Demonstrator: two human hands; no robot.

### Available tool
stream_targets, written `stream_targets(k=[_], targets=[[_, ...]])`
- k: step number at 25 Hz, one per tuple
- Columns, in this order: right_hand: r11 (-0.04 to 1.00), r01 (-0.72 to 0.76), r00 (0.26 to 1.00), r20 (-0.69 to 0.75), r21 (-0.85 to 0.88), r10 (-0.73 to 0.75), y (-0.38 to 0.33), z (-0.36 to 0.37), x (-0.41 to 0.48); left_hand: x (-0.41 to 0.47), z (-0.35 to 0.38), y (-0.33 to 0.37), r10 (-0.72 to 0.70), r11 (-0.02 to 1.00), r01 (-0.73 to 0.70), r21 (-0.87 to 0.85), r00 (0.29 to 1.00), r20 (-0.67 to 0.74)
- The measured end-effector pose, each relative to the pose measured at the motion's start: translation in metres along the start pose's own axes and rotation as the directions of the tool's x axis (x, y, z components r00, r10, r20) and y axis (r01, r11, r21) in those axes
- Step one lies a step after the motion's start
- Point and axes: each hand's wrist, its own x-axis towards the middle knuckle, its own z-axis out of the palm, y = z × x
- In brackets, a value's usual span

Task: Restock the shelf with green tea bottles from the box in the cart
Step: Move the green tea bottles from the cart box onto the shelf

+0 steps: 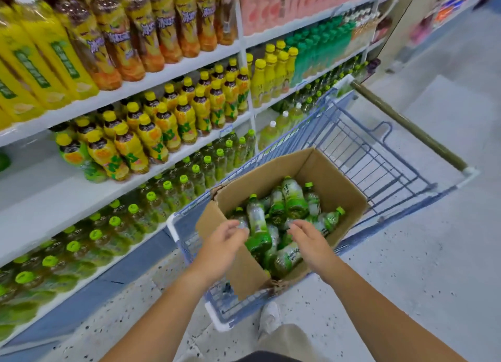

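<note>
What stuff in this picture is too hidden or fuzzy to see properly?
All in the head view:
1. Box bottom: buried under heaped green tea bottles, so they cannot be counted.
2. Left hand fingertips: curled under the hand, so its grip is unclear.
3. Bottle label writing: blurred.
4. Top-shelf yellow bottles: cut off by the top edge.
5. Cart wheels: hidden beneath the basket.

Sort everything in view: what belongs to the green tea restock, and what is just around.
Job: left hand, right hand, cardboard box, green tea bottles inside it, blue cart, shelved green tea row.

Just around: yellow-capped bottles, pink packs, white shoe.
</note>
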Motion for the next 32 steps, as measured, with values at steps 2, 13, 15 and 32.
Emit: stream_targets(k=[2,13,15,32], targets=[[0.999,-0.014,0.999,0.049,-0.045,0.017,0.005,-0.033,0.026,0.027,0.034,0.013,-0.013,0.999,0.012,-0.03,1.0,-0.024],[0.958,-0.063,0.995,0.053,-0.28,0.081,0.024,-0.091,0.161,0.144,0.084,0.007,-0.176,0.94,0.222,0.259,0.966,-0.189],[0.948,-0.069,0.996,0.027,-0.309,0.082,0.027,-0.084,0.19,0.168,0.084,-0.006,-0.189,0.904,0.252,0.346,0.96,-0.207],[0.691,-0.204,0.973,-0.069,-0.693,0.218,0.029,-0.035,0.315,0.283,0.136,-0.078,-0.331,0.567,0.523,0.637,0.852,-0.406]])
